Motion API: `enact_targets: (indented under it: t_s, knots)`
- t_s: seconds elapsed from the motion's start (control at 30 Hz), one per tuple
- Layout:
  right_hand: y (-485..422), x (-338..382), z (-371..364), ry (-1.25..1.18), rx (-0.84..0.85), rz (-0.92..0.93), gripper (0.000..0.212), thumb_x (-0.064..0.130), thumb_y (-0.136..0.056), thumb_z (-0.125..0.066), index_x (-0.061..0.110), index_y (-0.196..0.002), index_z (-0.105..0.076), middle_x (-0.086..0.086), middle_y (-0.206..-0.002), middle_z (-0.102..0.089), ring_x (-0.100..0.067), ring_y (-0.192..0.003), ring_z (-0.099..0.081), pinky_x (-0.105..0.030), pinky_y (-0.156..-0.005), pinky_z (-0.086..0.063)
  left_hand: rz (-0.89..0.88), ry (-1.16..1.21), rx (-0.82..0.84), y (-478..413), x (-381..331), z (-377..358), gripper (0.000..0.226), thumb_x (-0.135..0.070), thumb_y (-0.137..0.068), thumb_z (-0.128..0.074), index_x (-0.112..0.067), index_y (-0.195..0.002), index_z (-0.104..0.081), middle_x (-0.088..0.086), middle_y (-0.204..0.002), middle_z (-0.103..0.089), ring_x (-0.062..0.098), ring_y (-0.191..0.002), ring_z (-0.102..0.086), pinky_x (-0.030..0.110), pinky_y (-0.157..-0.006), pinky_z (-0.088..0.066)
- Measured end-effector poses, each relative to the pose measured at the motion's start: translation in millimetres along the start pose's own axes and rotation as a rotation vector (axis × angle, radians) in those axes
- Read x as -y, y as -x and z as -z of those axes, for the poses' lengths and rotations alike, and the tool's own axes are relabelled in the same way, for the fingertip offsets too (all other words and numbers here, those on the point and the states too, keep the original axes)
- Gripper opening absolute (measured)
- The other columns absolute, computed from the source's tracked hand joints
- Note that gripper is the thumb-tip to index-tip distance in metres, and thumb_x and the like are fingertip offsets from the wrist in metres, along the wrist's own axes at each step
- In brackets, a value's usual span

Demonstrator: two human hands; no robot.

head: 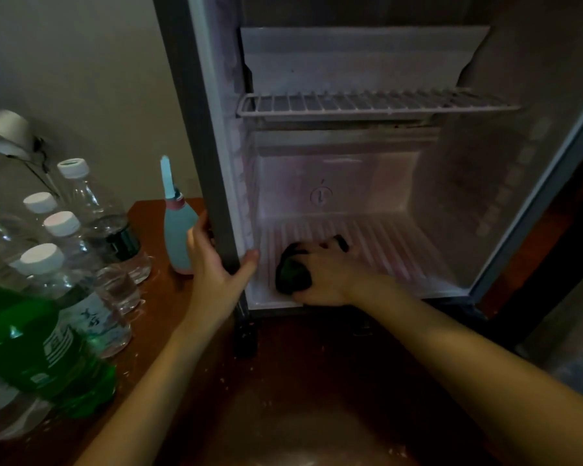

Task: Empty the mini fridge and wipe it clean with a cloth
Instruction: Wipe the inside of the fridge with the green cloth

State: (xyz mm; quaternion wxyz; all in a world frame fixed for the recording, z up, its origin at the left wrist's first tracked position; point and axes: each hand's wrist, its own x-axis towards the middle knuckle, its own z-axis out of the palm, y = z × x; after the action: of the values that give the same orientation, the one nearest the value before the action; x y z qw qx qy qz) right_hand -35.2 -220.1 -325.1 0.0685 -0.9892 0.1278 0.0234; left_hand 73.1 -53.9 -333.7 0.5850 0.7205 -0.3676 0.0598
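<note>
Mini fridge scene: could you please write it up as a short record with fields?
Fridge: mini fridge, open; inside only a wire shelf and a dark green cloth show.
Left grip: left hand holds the fridge's left front edge.
Right grip: right hand holds the cloth on the fridge floor.
Beside the fridge: clear water bottles, a green bottle, a blue-pink bottle on the wooden table.
Task stage: emptying looks done; wiping under way.

You're seeing a dim, grainy view. The fridge [334,169] interior is the palest area, faintly pink; the table [317,381] and the right edge sink into shadow. Wide-angle distortion bows the fridge frame, and the bottles [91,210] look soft.
</note>
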Motion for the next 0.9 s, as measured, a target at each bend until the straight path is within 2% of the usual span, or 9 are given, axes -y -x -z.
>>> enact_targets:
  t_s: [0.07, 0.13, 0.27, 0.33, 0.6, 0.7, 0.77, 0.83, 0.9]
  knots:
    - [-7.3, 5.4, -3.5, 0.035, 0.024, 0.035, 0.05, 0.045, -0.08, -0.06, 0.027, -0.126, -0.05, -0.003, -0.123, -0.053, -0.029, -0.111, -0.047, -0.047, -0.093, -0.04, -0.005, 0.059, -0.01, -3.2, 3.9, -5.0, 0.083, -0.048, -0.068, -0.065, -0.05, -0.132, -0.013, -0.01, -0.129, -0.033, 0.0, -0.12, -0.041, 0.016, -0.095, -0.04]
    - [-18.7, 3.8, -2.3, 0.043, -0.074, 0.077, 0.036, 0.037, -0.081, -0.062, 0.021, -0.113, -0.057, -0.004, -0.104, -0.062, -0.025, -0.095, -0.056, -0.037, -0.082, -0.042, 0.03, 0.176, -0.032, -4.9, 3.4, -11.2, 0.084, -0.04, -0.065, -0.067, -0.049, -0.13, -0.016, -0.015, -0.124, -0.04, -0.01, -0.113, -0.045, 0.004, -0.083, -0.042]
    - [-67.4, -14.7, 15.9, -0.061, -0.101, 0.011, 0.021, 0.035, -0.085, -0.059, 0.016, -0.094, -0.062, -0.005, -0.091, -0.064, -0.019, -0.076, -0.054, -0.031, -0.073, -0.045, 0.007, 0.3, -0.107, -3.8, 2.8, -20.6, 0.073, -0.038, -0.062, -0.063, -0.048, -0.124, -0.024, -0.02, -0.118, -0.041, -0.016, -0.107, -0.048, 0.004, -0.077, -0.045]
    - [-94.8, -22.4, 20.4, -0.069, -0.096, -0.02, 0.024, 0.038, -0.086, -0.058, 0.014, -0.088, -0.062, -0.007, -0.092, -0.066, -0.021, -0.078, -0.057, -0.031, -0.072, -0.046, 0.005, 0.324, -0.112, -3.6, 3.2, -20.9, 0.072, -0.037, -0.062, -0.062, -0.047, -0.124, -0.025, -0.02, -0.117, -0.042, -0.015, -0.106, -0.049, 0.004, -0.076, -0.046]
    - [-139.8, -23.5, 9.4, -0.066, -0.222, -0.056, 0.039, 0.043, -0.083, -0.059, 0.015, -0.11, -0.064, -0.008, -0.115, -0.063, -0.029, -0.107, -0.057, -0.035, -0.087, -0.046, -0.013, 0.305, -0.142, -4.2, 4.7, -24.1, 0.069, -0.037, -0.062, -0.061, -0.041, -0.122, -0.027, -0.016, -0.115, -0.043, -0.012, -0.103, -0.051, 0.006, -0.076, -0.046]
    - [-138.1, -21.8, 6.9, -0.343, -0.341, -0.144, 0.035, 0.034, -0.088, -0.057, 0.009, -0.113, -0.061, -0.011, -0.112, -0.065, -0.03, -0.101, -0.061, -0.041, -0.087, -0.048, -0.019, 0.31, -0.15, -4.3, 4.8, -25.1, 0.066, -0.035, -0.062, -0.06, -0.037, -0.121, -0.03, -0.015, -0.113, -0.042, -0.013, -0.102, -0.051, 0.005, -0.074, -0.045]
    - [-140.1, -12.5, 5.9, -0.366, -0.368, -0.159, 0.026, 0.03, -0.089, -0.055, 0.009, -0.103, -0.06, -0.011, -0.105, -0.066, -0.031, -0.096, -0.061, -0.042, -0.086, -0.047, -0.023, 0.315, -0.152, -4.3, 5.7, -25.7, 0.067, -0.035, -0.063, -0.06, -0.037, -0.122, -0.029, -0.013, -0.113, -0.043, -0.011, -0.102, -0.051, 0.007, -0.075, -0.046]
    - [-142.4, -7.8, 12.4, -0.294, -0.246, -0.143, 0.021, 0.032, -0.091, -0.052, 0.012, -0.094, -0.057, -0.01, -0.101, -0.064, -0.03, -0.095, -0.06, -0.038, -0.084, -0.046, -0.018, 0.312, -0.152, -4.3, 7.7, -25.5, 0.068, -0.035, -0.063, -0.061, -0.043, -0.122, -0.028, -0.013, -0.115, -0.043, -0.007, -0.103, -0.051, 0.009, -0.075, -0.047]
    - [-142.9, -9.7, 25.5, -0.29, -0.034, -0.138, 0.03, 0.035, -0.09, -0.054, 0.01, -0.105, -0.059, -0.01, -0.107, -0.062, -0.029, -0.099, -0.059, -0.033, -0.082, -0.045, -0.002, 0.317, -0.148, -4.2, 9.3, -25.3, 0.07, -0.037, -0.064, -0.062, -0.052, -0.122, -0.027, -0.014, -0.117, -0.043, -0.001, -0.107, -0.052, 0.013, -0.077, -0.049]
